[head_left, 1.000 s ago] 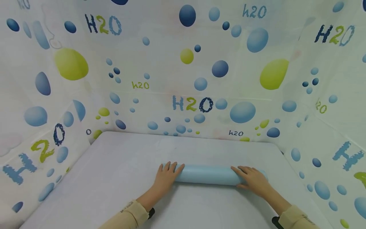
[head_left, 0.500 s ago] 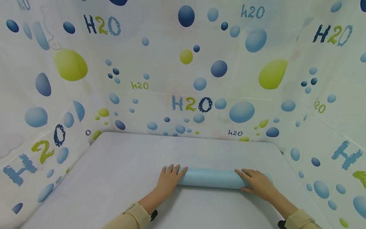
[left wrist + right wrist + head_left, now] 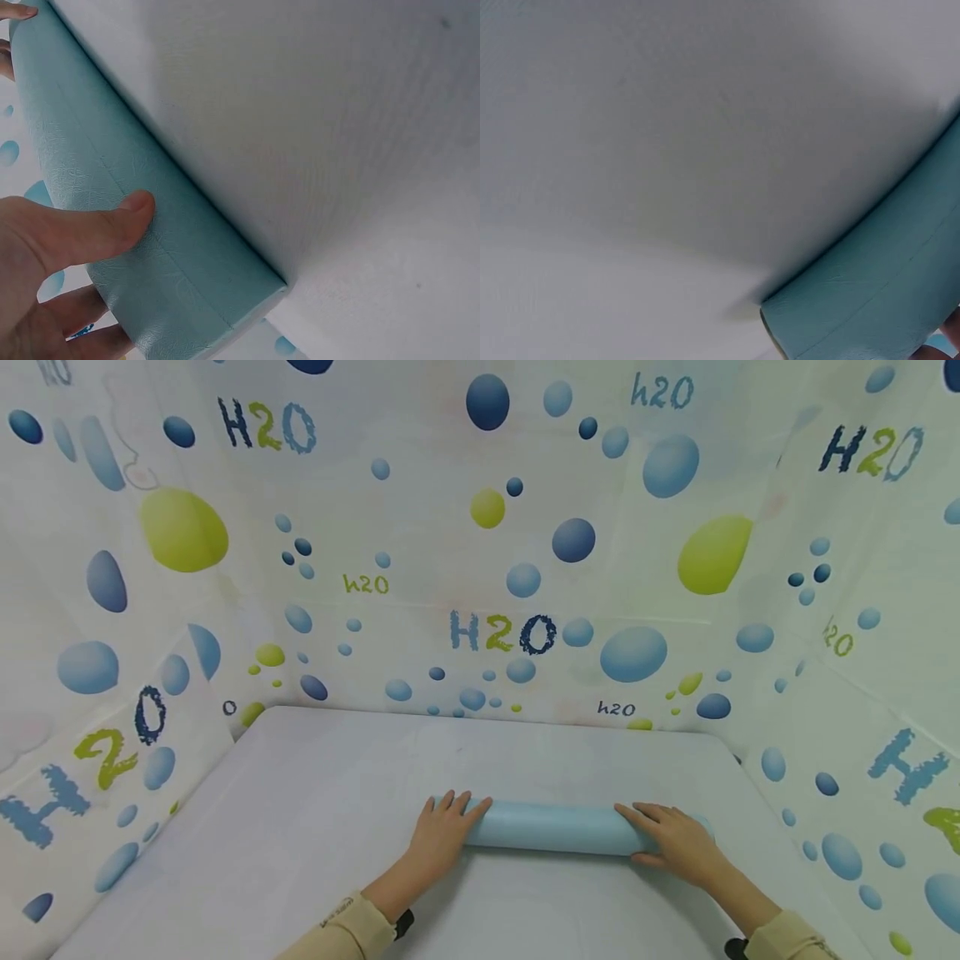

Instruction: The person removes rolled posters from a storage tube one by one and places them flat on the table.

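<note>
light blue roll [image 3: 551,827], lying crosswise on white table [image 3: 262,827]

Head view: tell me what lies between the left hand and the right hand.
The middle stretch of the light-blue cylinder lies between the left hand and the right hand, its upper side bare, as the head view shows.

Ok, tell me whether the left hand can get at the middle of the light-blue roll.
Probably yes: the left hand holds the light-blue roll near its left end, and the middle lies bare. The right hand is near the other end, so nothing visible blocks the way.
</note>
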`<state>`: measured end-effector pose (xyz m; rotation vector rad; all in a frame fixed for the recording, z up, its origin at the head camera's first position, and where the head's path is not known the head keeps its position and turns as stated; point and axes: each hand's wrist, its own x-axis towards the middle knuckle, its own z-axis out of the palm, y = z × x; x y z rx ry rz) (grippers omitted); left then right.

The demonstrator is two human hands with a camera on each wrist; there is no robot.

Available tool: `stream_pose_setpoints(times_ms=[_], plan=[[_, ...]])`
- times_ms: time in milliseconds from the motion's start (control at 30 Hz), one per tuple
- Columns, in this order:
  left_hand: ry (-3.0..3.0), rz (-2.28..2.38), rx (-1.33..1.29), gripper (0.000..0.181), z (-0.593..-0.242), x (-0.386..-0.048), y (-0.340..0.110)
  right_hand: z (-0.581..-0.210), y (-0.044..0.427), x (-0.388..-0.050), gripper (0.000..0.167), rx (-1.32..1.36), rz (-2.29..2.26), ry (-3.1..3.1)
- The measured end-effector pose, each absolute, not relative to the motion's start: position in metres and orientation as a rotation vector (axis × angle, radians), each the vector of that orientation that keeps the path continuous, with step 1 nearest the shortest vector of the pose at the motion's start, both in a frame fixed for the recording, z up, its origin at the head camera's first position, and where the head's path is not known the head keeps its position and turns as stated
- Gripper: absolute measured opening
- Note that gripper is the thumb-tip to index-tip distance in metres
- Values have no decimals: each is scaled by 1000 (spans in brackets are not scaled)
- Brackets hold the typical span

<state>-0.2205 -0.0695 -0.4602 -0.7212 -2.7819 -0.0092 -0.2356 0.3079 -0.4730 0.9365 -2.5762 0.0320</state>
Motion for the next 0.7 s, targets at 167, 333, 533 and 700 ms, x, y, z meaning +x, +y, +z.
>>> stream_pose_setpoints(times_ms=[167, 333, 533, 700], plan=[[-2751, -32, -717, 65, -462, -221, -69, -470, 303, -234, 76, 888, 29, -2665], [-2764, -22, -703, 65, -464, -221, -69, -463, 295, -231, 74, 836, 30, -2733], [-2785, -29, -695, 63, -462, -221, -67, -459, 281, -230, 75, 782, 17, -2787], [-2783, -26, -706, 63, -459, -221, -68, -456, 264, -232, 75, 710, 19, -2863]])
